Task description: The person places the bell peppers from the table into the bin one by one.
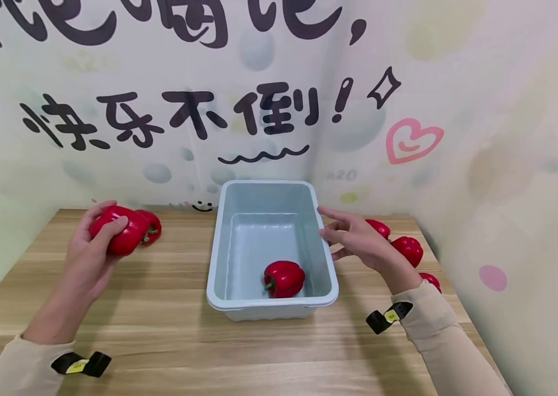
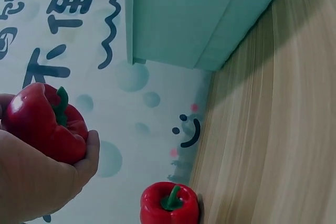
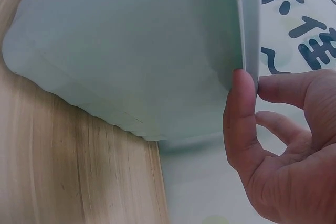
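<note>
In the head view my left hand [image 1: 86, 247] grips a glossy red bell pepper [image 1: 127, 231], its thumb across the top. The left wrist view shows that pepper's green stem [image 2: 61, 106] beyond the fingers. Another red bell pepper [image 2: 169, 205] sits on the table just beyond the held one. My right hand [image 1: 358, 236] is at the right rim of a light blue plastic bin [image 1: 271, 303]. From the right wrist view, its fingertips [image 3: 240, 85] pinch the bin's lip from above and below. One red bell pepper [image 1: 285, 279] lies inside, near the bin's front.
Several red bell peppers [image 1: 407, 251] lie on the right side of the wooden table [image 1: 175, 341], partly hidden behind my right forearm. A printed wall cloth [image 1: 175, 165] with black lettering hangs behind the table. Wall also closes in the table's right side.
</note>
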A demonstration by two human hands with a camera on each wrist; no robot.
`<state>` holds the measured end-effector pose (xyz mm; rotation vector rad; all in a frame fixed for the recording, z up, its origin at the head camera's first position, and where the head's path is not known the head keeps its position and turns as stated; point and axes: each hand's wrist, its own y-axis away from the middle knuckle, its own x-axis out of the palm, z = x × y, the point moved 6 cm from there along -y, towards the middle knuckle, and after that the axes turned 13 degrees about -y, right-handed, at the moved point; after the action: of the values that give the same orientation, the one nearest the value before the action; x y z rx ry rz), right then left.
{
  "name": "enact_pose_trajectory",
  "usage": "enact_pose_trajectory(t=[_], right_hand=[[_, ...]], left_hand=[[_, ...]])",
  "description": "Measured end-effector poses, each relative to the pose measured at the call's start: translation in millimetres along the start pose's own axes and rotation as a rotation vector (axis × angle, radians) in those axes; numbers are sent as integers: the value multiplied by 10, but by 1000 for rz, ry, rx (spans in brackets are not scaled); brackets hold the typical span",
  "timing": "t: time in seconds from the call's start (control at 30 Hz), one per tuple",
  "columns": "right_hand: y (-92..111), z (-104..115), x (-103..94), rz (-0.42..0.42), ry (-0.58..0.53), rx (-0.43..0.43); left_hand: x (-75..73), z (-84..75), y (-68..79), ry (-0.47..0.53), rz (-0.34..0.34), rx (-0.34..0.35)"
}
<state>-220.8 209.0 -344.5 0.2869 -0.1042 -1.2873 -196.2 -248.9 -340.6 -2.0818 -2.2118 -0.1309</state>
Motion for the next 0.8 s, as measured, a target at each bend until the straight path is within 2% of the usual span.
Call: enact_pose_trajectory(t=[0.43, 0.8], right_hand=[[9, -40, -9, -6, 1, 8], [21, -19, -22, -10, -2, 19]], left_hand=[[283, -77, -49, -26, 47, 1], [498, -154, -96, -74, 55, -5]])
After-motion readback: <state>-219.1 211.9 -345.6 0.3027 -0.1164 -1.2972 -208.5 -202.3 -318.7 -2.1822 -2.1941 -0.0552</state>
